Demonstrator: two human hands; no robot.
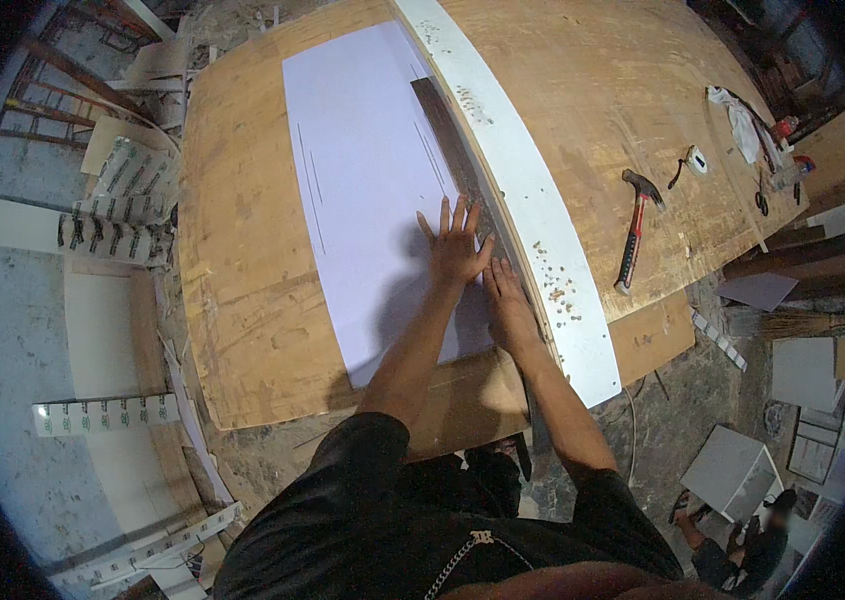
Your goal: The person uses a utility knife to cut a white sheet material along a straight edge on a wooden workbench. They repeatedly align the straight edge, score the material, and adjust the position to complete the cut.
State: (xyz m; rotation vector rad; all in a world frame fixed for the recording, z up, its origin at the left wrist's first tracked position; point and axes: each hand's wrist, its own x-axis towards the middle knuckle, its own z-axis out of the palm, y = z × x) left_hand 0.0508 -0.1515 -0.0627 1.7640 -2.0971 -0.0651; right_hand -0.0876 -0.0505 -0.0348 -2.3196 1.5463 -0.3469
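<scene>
My left hand (pixel 456 243) lies with fingers spread on the right edge of a pale lilac-white panel (pixel 343 170), its fingertips by a long dark strip (pixel 448 130). Just nearer, my right hand (pixel 513 308) is stretched flat along the same strip, its fingertips close to the left thumb. Neither hand is wrapped around anything. Thin dark lines run lengthwise on the panel. Beside the strip, a long white board (pixel 533 190) crosses the plywood table (pixel 243 250). Small loose bits of hardware (pixel 558 290), too small to name surely, lie scattered on that board.
On the table's right side lie a claw hammer (pixel 633 235) with a red and black handle, a tape measure (pixel 697 160), scissors (pixel 763 203) and a white cloth (pixel 743 130). At lower right, another person (pixel 753 545) is low down beside a white cabinet (pixel 733 470). Panels lean at left.
</scene>
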